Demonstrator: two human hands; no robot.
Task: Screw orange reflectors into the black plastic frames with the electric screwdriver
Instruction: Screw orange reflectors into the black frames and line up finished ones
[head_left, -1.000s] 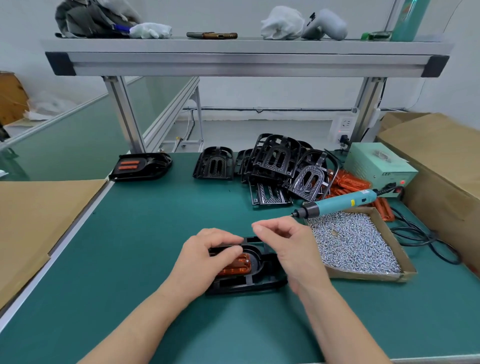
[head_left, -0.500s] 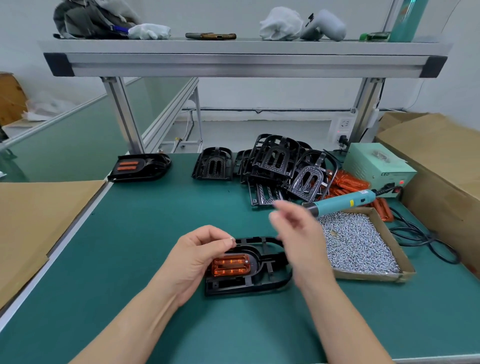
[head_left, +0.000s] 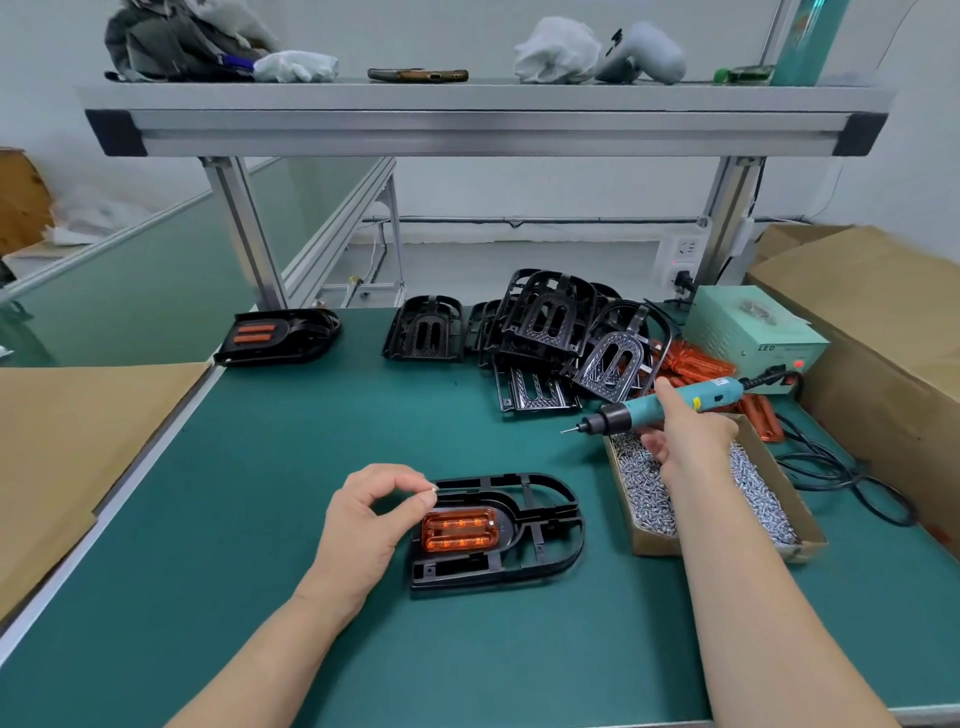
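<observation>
Green matting covers the tabletop (head_left: 260, 467) of an assembly bench beneath an aluminium shelf. Near the middle of the front edge lies a black plastic frame (head_left: 550, 525), an orange reflector (head_left: 460, 530) seated in its left half. The person's left hand (head_left: 374, 519) pinches a small screw (head_left: 434, 487) between thumb and forefinger, just above the frame's far left corner. The right hand (head_left: 685, 441) is wrapped around the teal electric screwdriver (head_left: 711, 397), holding it over a cardboard tray (head_left: 649, 540) of screws toward the right edge, with the bit pointing left, well apart from the frame. A heap of bare black frames (head_left: 550, 332) sits along the far edge, with loose orange reflectors (head_left: 696, 364) beside it and a pale green power box (head_left: 753, 332) at the far right corner. A finished frame (head_left: 278, 335) rests at the far left corner.
</observation>
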